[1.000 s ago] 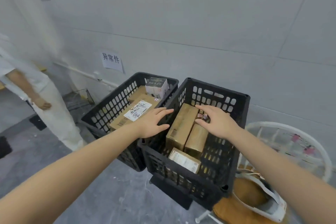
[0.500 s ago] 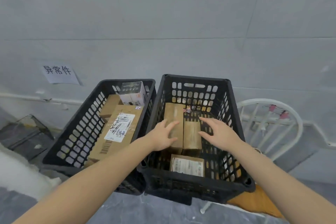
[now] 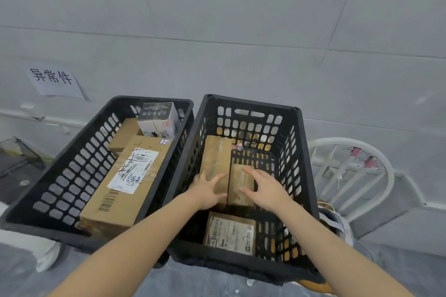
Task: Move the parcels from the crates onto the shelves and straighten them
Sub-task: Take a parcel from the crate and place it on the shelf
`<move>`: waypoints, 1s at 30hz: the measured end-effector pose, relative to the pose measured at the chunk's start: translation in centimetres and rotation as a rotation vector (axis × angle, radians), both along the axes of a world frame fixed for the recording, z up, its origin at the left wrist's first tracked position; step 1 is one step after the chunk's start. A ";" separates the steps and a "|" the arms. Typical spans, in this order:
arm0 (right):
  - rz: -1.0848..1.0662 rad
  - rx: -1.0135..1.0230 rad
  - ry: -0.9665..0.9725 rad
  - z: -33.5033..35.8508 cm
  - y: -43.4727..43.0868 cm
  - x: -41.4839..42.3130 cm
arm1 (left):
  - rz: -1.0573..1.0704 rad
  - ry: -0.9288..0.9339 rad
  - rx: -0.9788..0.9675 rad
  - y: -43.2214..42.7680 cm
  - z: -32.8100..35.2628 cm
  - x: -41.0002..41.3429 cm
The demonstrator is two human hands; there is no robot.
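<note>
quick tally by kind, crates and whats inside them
black crates: 2
brown cardboard parcels: 5
white printed box: 1
total: 8

Even, soft light; wide-angle edge distortion.

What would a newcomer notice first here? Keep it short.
The left hand rests on a long brown parcel and the right hand on the shorter parcel beside it, in the right crate. In the left crate lies a big parcel with a scrawled-on white label.
</note>
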State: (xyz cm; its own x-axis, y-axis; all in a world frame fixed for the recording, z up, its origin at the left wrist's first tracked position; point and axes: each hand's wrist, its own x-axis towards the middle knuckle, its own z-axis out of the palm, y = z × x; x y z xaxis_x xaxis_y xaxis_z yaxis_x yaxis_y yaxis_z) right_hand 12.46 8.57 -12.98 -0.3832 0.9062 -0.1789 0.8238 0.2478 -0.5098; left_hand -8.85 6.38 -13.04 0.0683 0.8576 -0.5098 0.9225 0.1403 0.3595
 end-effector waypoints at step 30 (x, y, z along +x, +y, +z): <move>-0.054 -0.075 0.118 3.7 1.5 1.3 | 0.205 -0.369 0.018 1.9 5.9 0.7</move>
State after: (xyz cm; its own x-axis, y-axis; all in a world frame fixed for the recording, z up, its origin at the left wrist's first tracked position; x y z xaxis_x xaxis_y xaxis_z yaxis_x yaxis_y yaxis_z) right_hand 13.80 10.05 -9.28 -0.3563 0.9118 -0.2040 0.7685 0.1618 -0.6190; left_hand -8.15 8.25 -7.18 0.0709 0.8811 -0.4676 0.6848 0.2979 0.6650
